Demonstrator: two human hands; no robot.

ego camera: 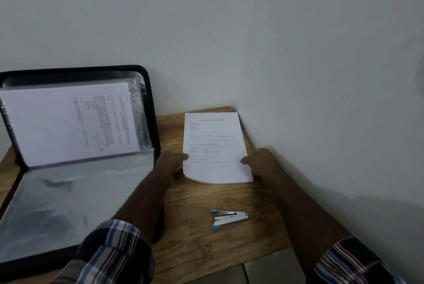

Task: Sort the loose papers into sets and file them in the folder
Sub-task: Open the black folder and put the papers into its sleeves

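**Both hands on the paper stack, folder waiting open**

Your left hand [171, 164] and your right hand [263, 164] hold the stack of printed papers [215, 146] by its two long edges, thumbs on the top sheet and the other fingers hidden under or behind it. The near left corner curls a little off the wooden table [206, 244], so you seem to be lifting or squaring the sheets as one set. Holding on both sides keeps the pages together.

The stack lies in the far right corner of the table, close to the wall [321, 77], which leaves your right hand little room. The zip folder [146, 109] lies open just beside it on the left, its upper half leaning against the wall with a printed sheet [68, 121] already in a clear sleeve. The lower clear sleeve [68, 203] faces you and looks free for the next set.

A small stapler [227, 218] lies open between your forearms, near the stack. Take care that your sleeve does not drag it.
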